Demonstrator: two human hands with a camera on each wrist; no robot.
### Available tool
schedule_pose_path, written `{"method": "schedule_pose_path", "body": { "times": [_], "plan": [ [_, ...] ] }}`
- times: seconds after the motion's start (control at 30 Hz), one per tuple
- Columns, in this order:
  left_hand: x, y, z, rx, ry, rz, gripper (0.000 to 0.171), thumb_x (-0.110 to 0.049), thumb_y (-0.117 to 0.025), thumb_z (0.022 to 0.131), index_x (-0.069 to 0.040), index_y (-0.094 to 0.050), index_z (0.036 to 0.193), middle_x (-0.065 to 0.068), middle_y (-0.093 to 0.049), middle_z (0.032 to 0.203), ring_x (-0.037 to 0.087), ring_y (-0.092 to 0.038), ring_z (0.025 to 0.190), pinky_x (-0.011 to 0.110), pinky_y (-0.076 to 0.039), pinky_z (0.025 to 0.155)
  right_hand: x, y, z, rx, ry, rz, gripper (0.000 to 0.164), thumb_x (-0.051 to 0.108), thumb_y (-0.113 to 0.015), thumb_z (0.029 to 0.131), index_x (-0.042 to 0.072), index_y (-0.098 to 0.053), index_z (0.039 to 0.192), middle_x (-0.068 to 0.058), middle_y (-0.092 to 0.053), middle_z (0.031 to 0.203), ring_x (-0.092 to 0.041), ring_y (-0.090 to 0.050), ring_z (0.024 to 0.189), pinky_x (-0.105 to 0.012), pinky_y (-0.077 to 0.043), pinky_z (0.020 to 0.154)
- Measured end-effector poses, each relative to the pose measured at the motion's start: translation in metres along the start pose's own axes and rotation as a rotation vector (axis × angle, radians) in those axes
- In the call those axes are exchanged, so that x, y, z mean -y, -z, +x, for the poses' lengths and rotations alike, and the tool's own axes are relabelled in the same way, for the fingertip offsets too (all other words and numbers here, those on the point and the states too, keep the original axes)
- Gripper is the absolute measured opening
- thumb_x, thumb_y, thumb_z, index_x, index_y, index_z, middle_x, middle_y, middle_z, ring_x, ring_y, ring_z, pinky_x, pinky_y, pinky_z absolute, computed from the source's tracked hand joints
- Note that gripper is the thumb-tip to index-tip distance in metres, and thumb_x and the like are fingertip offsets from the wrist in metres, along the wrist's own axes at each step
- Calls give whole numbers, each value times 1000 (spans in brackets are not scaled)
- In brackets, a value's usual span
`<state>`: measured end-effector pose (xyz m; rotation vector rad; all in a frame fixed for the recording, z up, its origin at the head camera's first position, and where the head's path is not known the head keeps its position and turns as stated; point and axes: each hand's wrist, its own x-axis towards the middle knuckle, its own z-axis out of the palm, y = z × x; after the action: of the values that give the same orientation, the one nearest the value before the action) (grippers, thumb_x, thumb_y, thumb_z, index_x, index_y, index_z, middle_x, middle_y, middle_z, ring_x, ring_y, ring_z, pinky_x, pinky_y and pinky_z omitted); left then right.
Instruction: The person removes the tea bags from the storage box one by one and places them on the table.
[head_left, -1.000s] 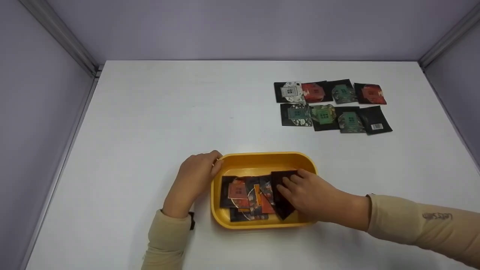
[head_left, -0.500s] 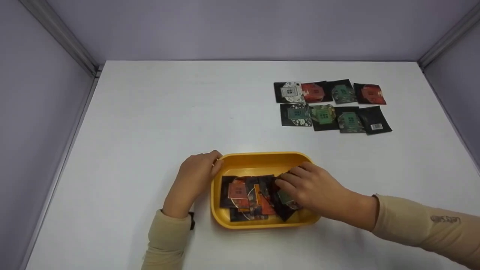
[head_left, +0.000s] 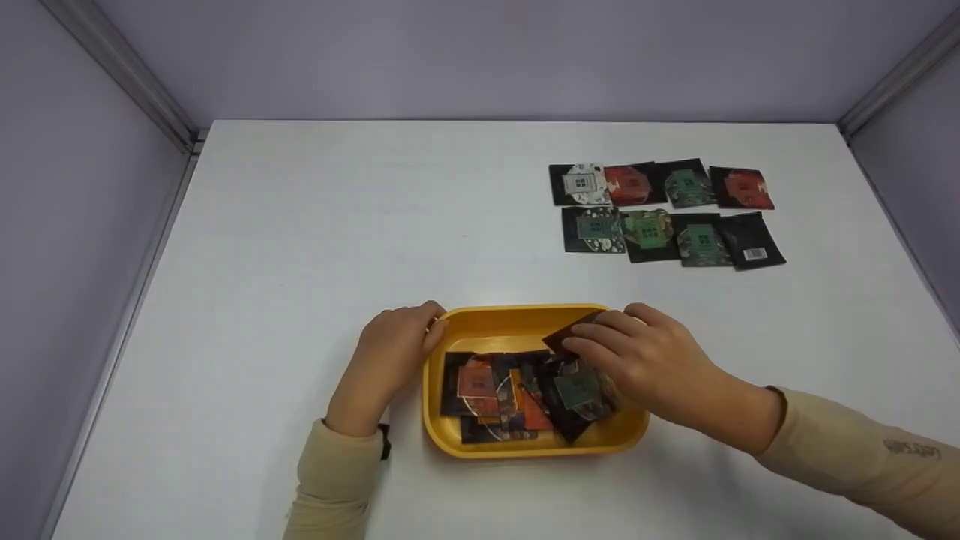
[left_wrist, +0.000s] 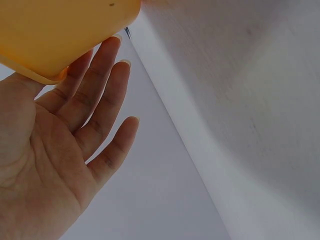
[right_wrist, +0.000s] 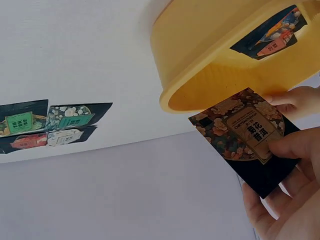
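Flowered sachet (right_wrist: 245, 139) is pinched in right hand (head_left: 664, 364) at yellow tray (head_left: 510, 324), lower centre, left hand (head_left: 390, 351) gripping its left rim, eight other sachets (head_left: 649, 231) lying upper right on bench (head_left: 322, 225).

head: above, facing forward-down, wide | both wrists: close, palm side | all share: yellow tray (head_left: 499, 324)

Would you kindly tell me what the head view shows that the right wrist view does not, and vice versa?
Only the head view shows the packet with a barcode facing up and the right sleeve. Only the right wrist view shows the flowered, labelled face of the held packet. Both show the yellow tray and the right hand gripping that packet.
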<state>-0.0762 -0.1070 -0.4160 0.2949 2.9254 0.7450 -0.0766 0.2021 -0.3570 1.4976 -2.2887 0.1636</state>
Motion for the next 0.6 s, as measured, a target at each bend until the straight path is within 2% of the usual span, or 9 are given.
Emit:
{"method": "schedule_pose_path", "body": {
  "times": [0.3, 0.43, 0.6],
  "plan": [
    [-1, 0, 0, 6, 12, 1, 24, -27, -56, 103, -8, -69, 110, 4, -71, 97, 22, -64, 87, 40, -51, 88, -16, 9, -11, -66, -129, -18, 30, -2, -78, 79, 5, -74, 108, -9, -74, 99, -28, -68, 87, -42, -55, 73],
    [0, -1, 1, 15, 19, -1, 25, -27, -56, 103, -8, -69, 111, 4, -71, 98, 22, -64, 87, 40, -51, 87, -29, 6, -15, -123, -174, -32, 23, -2, -70, 86, 4, -74, 107, -10, -74, 97, -29, -68, 86, -44, -56, 73],
    [0, -1, 1, 7, 6, 3, 24, -26, -57, 102, -7, -69, 110, 4, -72, 97, 22, -64, 86, 40, -51, 86, -46, -2, -20, -164, -216, -69, 23, -5, -70, 84, 3, -75, 105, -11, -74, 96, -30, -68, 83, -46, -56, 71]
  ]
}}
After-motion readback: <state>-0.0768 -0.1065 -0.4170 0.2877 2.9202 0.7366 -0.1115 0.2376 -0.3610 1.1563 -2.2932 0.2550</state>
